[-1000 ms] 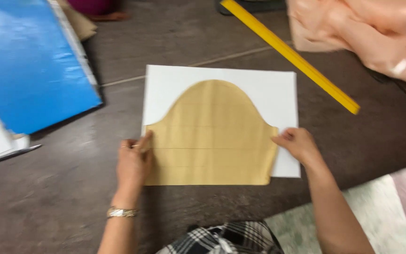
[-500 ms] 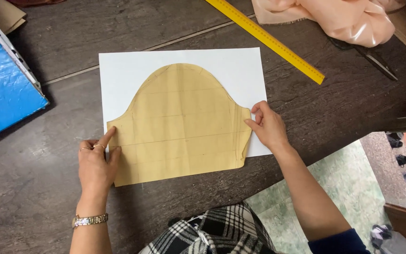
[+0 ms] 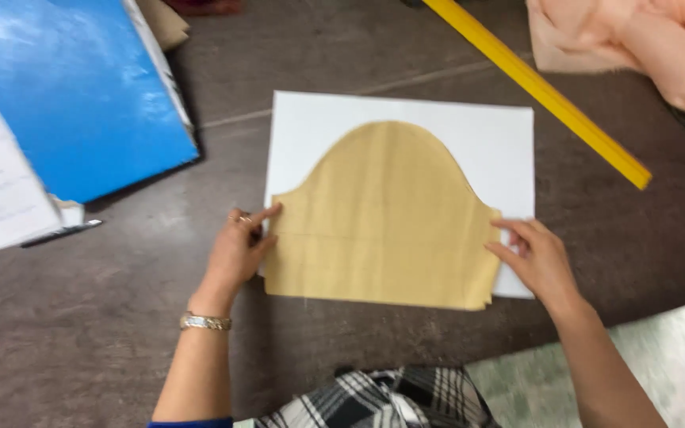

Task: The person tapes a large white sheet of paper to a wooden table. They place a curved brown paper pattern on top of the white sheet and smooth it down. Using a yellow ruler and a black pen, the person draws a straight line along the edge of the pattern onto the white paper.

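Now tan fabric piece [image 3: 386, 222] lies between left hand [image 3: 237, 252] and right hand [image 3: 537, 260].

head view, steeply down, close over table [image 3: 120, 333]

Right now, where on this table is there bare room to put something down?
Free: the dark tabletop below the blue folder, left of the left hand; also the strip between the white sheet and yellow ruler, right of it. Crowded: the top-left papers, and the peach cloth top right.
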